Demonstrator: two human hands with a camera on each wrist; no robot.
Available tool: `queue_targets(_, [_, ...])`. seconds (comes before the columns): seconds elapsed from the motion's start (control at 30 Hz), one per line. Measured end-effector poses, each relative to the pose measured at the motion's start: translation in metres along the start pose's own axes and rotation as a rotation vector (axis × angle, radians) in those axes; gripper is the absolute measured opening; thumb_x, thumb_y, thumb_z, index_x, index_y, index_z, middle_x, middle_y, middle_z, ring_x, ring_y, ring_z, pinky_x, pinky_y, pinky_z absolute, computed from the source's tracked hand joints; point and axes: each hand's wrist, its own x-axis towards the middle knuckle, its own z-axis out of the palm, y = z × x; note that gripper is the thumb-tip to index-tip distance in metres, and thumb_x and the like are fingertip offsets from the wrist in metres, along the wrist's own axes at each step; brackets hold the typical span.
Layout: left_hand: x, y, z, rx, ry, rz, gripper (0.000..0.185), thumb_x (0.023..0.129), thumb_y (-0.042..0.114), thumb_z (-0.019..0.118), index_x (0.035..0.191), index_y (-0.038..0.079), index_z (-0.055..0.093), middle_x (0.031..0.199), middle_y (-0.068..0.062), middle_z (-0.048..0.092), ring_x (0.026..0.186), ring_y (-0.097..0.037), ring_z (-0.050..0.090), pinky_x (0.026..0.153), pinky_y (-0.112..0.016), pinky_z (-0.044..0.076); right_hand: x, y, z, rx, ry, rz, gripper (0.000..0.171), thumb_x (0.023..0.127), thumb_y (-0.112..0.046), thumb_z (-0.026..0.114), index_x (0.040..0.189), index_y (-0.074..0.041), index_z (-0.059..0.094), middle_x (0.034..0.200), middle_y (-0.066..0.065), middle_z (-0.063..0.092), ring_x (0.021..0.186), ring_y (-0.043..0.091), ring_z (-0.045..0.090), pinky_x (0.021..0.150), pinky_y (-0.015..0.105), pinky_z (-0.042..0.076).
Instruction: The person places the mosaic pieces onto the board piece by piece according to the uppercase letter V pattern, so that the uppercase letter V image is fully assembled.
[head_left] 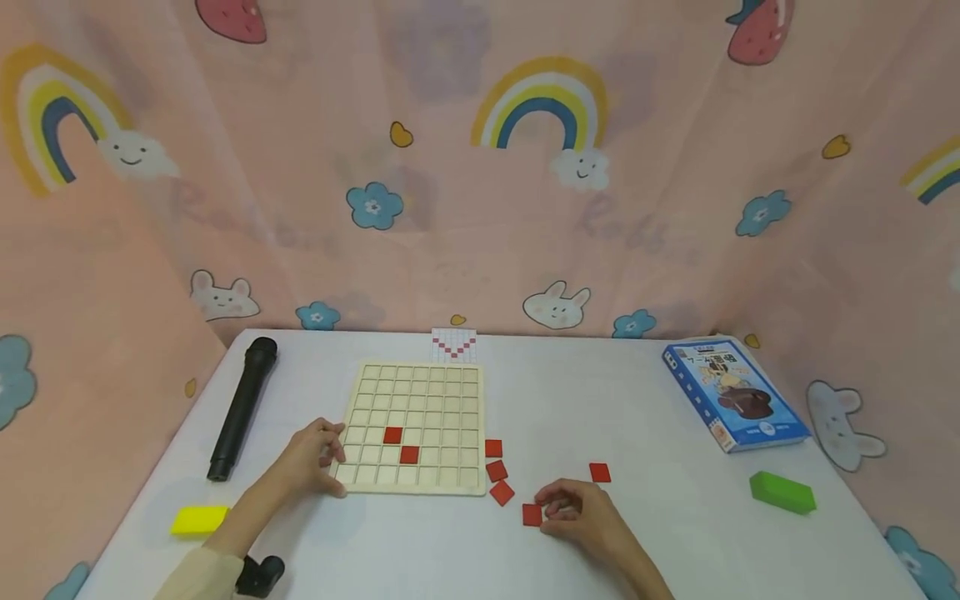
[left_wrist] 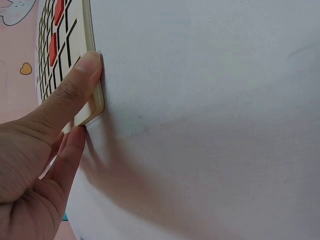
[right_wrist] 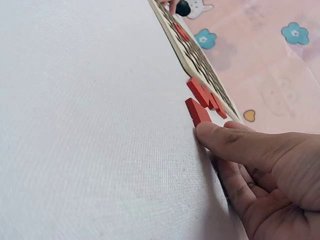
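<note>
Left hand (head_left: 311, 457) grips the near-left corner of the wooden grid board (head_left: 420, 400), thumb on its edge, fingers on top; board lies flat on the white table (head_left: 600, 400) with two red tiles (head_left: 393, 434) set in its cells. Right hand (head_left: 581, 510) rests on the table right of the board, fingers curled, fingertips touching a loose red tile (head_left: 532, 514) (real pinch or just contact, cannot tell). Three more red tiles (head_left: 497, 471) sit just beside the board's right edge, another (head_left: 599, 472) near the right hand. Black microphone (head_left: 242, 406), yellow block (head_left: 198, 520), green block (head_left: 782, 492), blue box (head_left: 733, 395) lie well apart
</note>
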Motion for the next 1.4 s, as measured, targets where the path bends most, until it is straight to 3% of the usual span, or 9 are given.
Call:
queue_targets(0.37, [-0.008,-0.007,-0.003,-0.031,0.032,-0.005,0.046,0.043,-0.005,0.091,0.070,0.004,0.055,0.124,-0.023,0.054,0.117,-0.046,0.051,0.079,-0.028,0.060,0.006,0.003,0.012,0.018,0.064,0.047,0.031,0.079,-0.013,0.077,0.107,-0.002,0.068,0.094,0.003,0.068,0.077,0.016,0.059,0.071,0.021,0.059])
queue_targets(0.67, [-0.002,-0.004,0.005,-0.037,0.036,-0.010,0.046,0.043,-0.006,0.091,0.070,0.006,0.055,0.124,-0.020,0.055,0.117,-0.044,0.052,0.080,-0.027,0.060,0.001,0.009,0.011,0.104,0.128,0.134,0.036,0.083,-0.015,0.074,0.114,0.001,0.065,0.102,0.010,0.068,0.086,0.022,0.067,0.082,0.034,0.061])
queue_targets(0.87, [-0.001,-0.001,0.005,-0.037,0.054,-0.045,0.046,0.043,-0.006,0.090,0.070,0.006,0.056,0.125,-0.018,0.055,0.118,-0.040,0.051,0.082,-0.027,0.060,0.007,0.009,0.008,0.106,0.181,0.167,0.036,0.082,-0.013,0.074,0.114,0.001,0.065,0.103,0.010,0.069,0.088,0.023,0.068,0.082,0.034,0.061])
queue_targets(1.4, [-0.001,0.000,0.005,-0.021,0.065,-0.059,0.045,0.043,-0.005,0.091,0.069,0.007,0.056,0.126,-0.016,0.056,0.117,-0.038,0.053,0.082,-0.026,0.060,0.023,-0.013,0.009,0.142,0.284,0.110,0.033,0.081,-0.008,0.075,0.112,0.000,0.067,0.106,0.013,0.070,0.093,0.025,0.068,0.082,0.031,0.061])
